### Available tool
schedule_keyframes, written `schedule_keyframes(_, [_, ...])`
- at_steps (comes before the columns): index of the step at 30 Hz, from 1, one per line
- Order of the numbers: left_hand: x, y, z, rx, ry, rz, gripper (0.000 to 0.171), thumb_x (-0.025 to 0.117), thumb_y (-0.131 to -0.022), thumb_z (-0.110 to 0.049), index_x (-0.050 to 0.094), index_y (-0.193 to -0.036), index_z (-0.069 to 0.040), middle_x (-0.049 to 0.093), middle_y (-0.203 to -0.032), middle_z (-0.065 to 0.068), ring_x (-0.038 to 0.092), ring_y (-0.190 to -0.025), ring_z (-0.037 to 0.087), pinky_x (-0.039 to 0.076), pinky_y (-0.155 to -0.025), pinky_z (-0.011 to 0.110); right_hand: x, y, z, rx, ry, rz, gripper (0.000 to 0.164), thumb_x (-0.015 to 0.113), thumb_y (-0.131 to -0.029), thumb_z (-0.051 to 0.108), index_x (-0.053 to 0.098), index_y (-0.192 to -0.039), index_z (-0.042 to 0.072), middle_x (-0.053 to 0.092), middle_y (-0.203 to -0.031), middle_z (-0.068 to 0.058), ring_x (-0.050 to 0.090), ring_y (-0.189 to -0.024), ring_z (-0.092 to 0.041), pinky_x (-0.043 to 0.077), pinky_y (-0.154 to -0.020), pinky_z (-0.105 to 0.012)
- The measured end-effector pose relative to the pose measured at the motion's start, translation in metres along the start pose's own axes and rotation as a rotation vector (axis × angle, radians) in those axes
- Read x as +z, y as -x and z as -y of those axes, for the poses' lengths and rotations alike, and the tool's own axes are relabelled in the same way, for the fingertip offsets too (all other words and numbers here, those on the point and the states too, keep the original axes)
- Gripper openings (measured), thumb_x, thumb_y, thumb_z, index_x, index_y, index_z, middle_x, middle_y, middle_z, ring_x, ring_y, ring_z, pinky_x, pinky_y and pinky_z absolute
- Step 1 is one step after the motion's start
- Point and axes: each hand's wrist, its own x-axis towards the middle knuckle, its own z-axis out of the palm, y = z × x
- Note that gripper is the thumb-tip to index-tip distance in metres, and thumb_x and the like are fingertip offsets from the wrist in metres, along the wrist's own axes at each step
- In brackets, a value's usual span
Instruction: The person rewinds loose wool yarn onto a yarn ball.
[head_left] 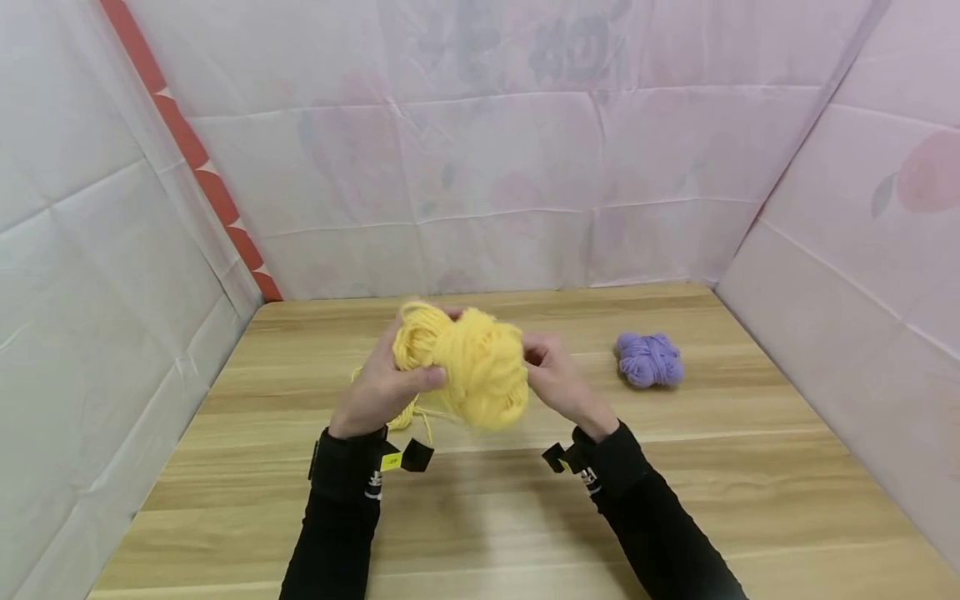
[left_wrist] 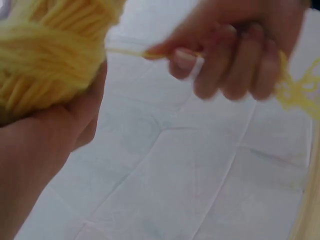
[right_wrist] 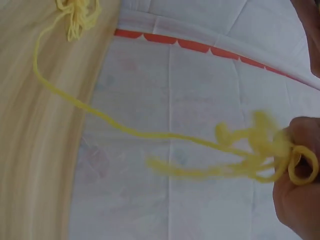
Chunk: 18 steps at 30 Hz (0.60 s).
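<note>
A fluffy yellow skein of yarn [head_left: 486, 367] is held up over the table by my left hand [head_left: 381, 385], its thumb across the near side. My right hand [head_left: 561, 380], just right of the skein, has curled fingers gripping yarn. In the left wrist view a taut strand [left_wrist: 125, 51] runs from the skein [left_wrist: 45, 60] into that hand's pinch. Loose loops [right_wrist: 260, 145] stick out of the right fist in the right wrist view. From them a long strand [right_wrist: 115, 123] trails to a small yellow tangle [right_wrist: 77, 17] on the table.
A purple skein of yarn [head_left: 649, 360] lies on the wooden table [head_left: 750, 467] to the right of my right hand. White sheeting [head_left: 495, 167] encloses the back and both sides, with a red band [head_left: 187, 142] at the left corner.
</note>
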Motion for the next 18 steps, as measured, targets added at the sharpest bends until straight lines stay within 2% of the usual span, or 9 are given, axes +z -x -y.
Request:
schedule_keyframes(2, [-0.003,0.0,0.0,0.09,0.136,-0.031,0.041,0.07,-0.086,-0.007,0.05,-0.121,-0.009,0.06,-0.115,0.004,0.061,-0.102,0.016,0.054,-0.087,0.028,-0.003,-0.001,-0.005,0.033,0.013,0.064,0.023,0.052,-0.1,0.015,0.064,-0.097,-0.005,0.053,-0.067,0.009,0.046,-0.056,-0.002,0.042,-0.052,-0.018])
schedule_keyframes(6, [-0.014,0.001,-0.009,0.327,0.389,-0.094,0.03,0.064,-0.09,-0.004,0.049,-0.117,-0.003,0.061,-0.111,0.01,0.063,-0.101,0.021,0.055,-0.088,0.032,-0.023,-0.004,-0.022,0.158,0.054,0.232,0.023,0.05,-0.101,0.022,0.063,-0.095,0.005,0.032,-0.058,0.004,0.026,-0.048,-0.008,0.024,-0.045,-0.024])
schedule_keyframes(8, [-0.021,0.003,-0.016,0.434,0.466,-0.164,0.031,0.064,-0.09,-0.003,0.05,-0.117,0.001,0.062,-0.111,0.014,0.064,-0.101,0.024,0.055,-0.089,0.034,-0.038,-0.004,-0.033,0.255,0.078,0.303,0.023,0.052,-0.1,0.024,0.062,-0.097,0.004,0.033,-0.058,0.003,0.027,-0.048,-0.01,0.025,-0.045,-0.024])
schedule_keyframes(10, [-0.03,0.007,-0.024,0.525,0.507,-0.256,0.034,0.065,-0.089,-0.002,0.049,-0.118,0.003,0.062,-0.111,0.016,0.065,-0.101,0.027,0.055,-0.089,0.036,-0.055,-0.002,-0.045,0.352,0.083,0.355,0.024,0.054,-0.099,0.027,0.06,-0.099,0.004,0.032,-0.059,0.003,0.027,-0.048,-0.01,0.025,-0.045,-0.026])
schedule_keyframes(13, [-0.043,0.014,-0.033,0.617,0.516,-0.403,0.039,0.066,-0.088,-0.002,0.047,-0.121,0.004,0.06,-0.112,0.018,0.064,-0.101,0.029,0.054,-0.089,0.037,-0.082,0.005,-0.062,0.416,0.089,0.382,0.026,0.052,-0.1,0.028,0.061,-0.103,0.004,0.031,-0.059,0.003,0.025,-0.05,-0.012,0.025,-0.048,-0.031])
schedule_keyframes(16, [-0.051,0.02,-0.039,0.663,0.503,-0.5,0.039,0.061,-0.091,0.0,0.044,-0.125,0.004,0.056,-0.117,0.02,0.061,-0.105,0.031,0.052,-0.092,0.039,-0.107,0.015,-0.075,0.435,0.11,0.379,0.031,0.049,-0.101,0.027,0.064,-0.104,0.0,0.03,-0.058,0.002,0.024,-0.049,-0.013,0.024,-0.051,-0.038])
schedule_keyframes(18, [-0.054,0.022,-0.041,0.655,0.489,-0.551,0.038,0.058,-0.092,0.002,0.044,-0.127,0.003,0.055,-0.12,0.02,0.06,-0.108,0.032,0.052,-0.095,0.04,-0.121,0.022,-0.081,0.464,0.146,0.374,0.035,0.05,-0.101,0.027,0.064,-0.102,-0.005,0.033,-0.06,0.0,0.026,-0.05,-0.015,0.026,-0.05,-0.038])
